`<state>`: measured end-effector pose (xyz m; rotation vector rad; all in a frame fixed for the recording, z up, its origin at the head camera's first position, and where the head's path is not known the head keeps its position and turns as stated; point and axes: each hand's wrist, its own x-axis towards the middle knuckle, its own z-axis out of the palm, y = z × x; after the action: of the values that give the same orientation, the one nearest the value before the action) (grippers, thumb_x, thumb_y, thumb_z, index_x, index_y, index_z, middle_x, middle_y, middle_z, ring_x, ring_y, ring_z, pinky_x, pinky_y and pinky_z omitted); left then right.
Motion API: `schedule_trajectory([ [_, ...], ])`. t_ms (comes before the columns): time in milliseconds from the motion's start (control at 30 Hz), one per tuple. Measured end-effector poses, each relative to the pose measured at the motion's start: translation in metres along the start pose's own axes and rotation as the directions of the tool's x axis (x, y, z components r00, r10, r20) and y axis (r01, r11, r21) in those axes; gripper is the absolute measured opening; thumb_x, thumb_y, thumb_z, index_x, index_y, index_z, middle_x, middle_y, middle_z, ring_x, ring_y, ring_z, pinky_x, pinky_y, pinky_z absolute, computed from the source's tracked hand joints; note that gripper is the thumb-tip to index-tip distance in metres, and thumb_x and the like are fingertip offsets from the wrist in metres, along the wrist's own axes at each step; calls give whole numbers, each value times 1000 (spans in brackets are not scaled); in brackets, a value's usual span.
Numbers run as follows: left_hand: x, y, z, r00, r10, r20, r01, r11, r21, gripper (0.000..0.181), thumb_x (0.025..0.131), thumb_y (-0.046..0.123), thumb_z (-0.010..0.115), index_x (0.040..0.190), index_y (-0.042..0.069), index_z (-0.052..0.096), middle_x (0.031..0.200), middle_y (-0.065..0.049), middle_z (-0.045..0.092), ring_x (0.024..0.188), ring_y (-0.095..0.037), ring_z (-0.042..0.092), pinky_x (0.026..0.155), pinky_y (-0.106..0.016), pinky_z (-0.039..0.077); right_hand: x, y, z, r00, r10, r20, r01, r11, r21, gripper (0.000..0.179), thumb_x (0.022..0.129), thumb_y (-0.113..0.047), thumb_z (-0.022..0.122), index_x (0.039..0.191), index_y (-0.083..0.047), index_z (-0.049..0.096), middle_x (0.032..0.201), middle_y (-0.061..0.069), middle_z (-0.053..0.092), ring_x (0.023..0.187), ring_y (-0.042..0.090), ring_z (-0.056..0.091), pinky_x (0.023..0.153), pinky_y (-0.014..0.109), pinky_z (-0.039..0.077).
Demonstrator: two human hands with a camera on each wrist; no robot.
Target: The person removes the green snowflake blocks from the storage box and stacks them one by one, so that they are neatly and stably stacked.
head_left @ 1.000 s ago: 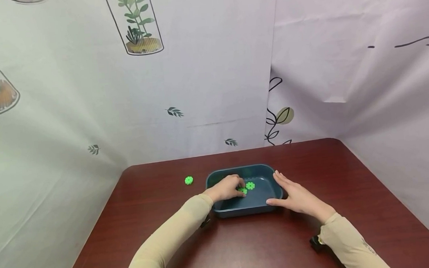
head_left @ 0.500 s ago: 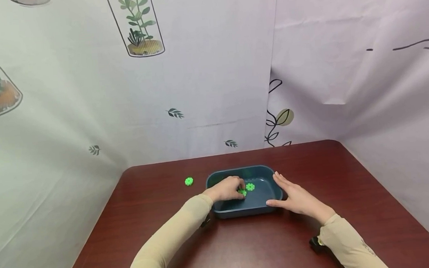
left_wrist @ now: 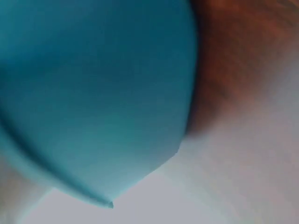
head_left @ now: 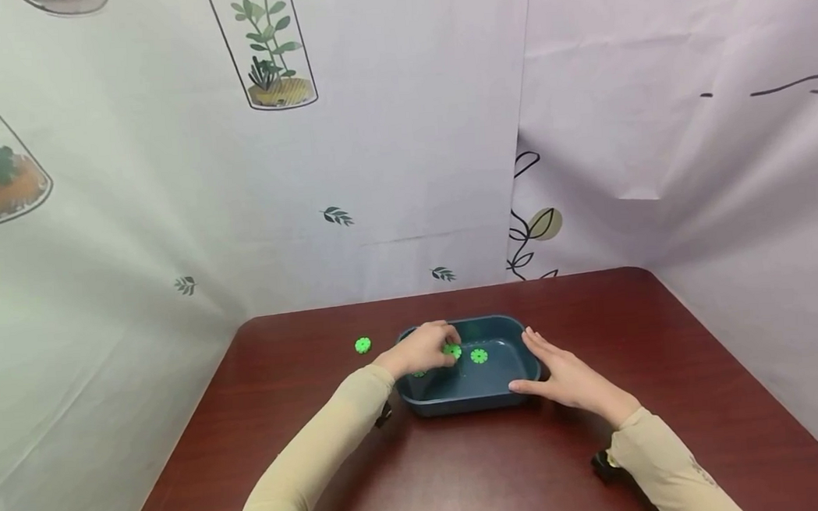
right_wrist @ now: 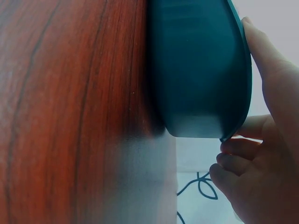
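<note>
In the head view my left hand (head_left: 425, 348) reaches over the left part of a dark blue-green tray (head_left: 460, 405). Its thumb and fingers pinch a green flower-shaped disc (head_left: 452, 351). To the right of it, a second green disc (head_left: 479, 356) lies on the tray floor. Another disc (head_left: 419, 374) shows partly below the left hand. My right hand (head_left: 571, 374) rests at the tray's right end, fingers straight and thumb spread along the rim. The right wrist view shows its thumb and fingertips at the tray rim (right_wrist: 247, 70). The left wrist view holds only blurred tray wall (left_wrist: 103, 93).
One more green disc (head_left: 363, 345) lies on the reddish-brown table (head_left: 464, 471), left of the tray. A pale printed cloth (head_left: 408, 130) hangs behind the table and along both sides. Dark wrist cameras sit under both sleeves.
My left hand has lifted and shifted slightly left and back with the green disc between its fingers. A disc below it now shows. The right hand stays at the tray's end.
</note>
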<state>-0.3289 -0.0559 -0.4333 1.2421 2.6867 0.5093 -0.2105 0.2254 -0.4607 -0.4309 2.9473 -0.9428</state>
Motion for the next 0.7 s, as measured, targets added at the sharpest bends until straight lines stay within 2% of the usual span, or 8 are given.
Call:
schedule_trajectory([
  [167, -6, -3, -19, 999, 1, -44, -2, 1000, -31, 35, 92, 15, 73, 124, 1, 67, 116, -5, 63, 96, -15, 63, 84, -28, 54, 0, 0, 0, 1000, 1, 3, -1, 1000, -9, 113, 82, -72, 67, 160, -4, 22, 166, 20, 16, 147, 47, 24, 108, 64, 35],
  [300, -11, -9, -33, 996, -30, -87, 26, 999, -48, 33, 92, 14, 73, 123, 3, 67, 118, -6, 64, 98, -17, 65, 86, -31, 54, 0, 0, 1, 1000, -6, -3, 6, 1000, -4, 114, 81, -73, 67, 160, -4, 23, 165, 20, 16, 147, 47, 23, 108, 64, 35],
  [500, -24, -25, -48, 983, -93, -160, 82, 994, -74, 30, 91, 13, 75, 120, 8, 69, 114, -3, 65, 99, -16, 64, 84, -32, 55, 0, 0, 2, 1000, -16, -1, 16, 1000, -6, 115, 81, -74, 66, 160, -3, 22, 165, 20, 17, 148, 46, 23, 108, 64, 35],
  [700, -42, -46, -63, 966, -137, -220, 117, 988, -101, 33, 92, 13, 75, 123, 5, 68, 114, -4, 65, 102, -20, 64, 86, -37, 56, 1, 0, 1, 1000, -18, -9, 18, 1000, -21, 114, 81, -74, 66, 160, -3, 23, 165, 20, 17, 146, 47, 25, 107, 64, 36],
])
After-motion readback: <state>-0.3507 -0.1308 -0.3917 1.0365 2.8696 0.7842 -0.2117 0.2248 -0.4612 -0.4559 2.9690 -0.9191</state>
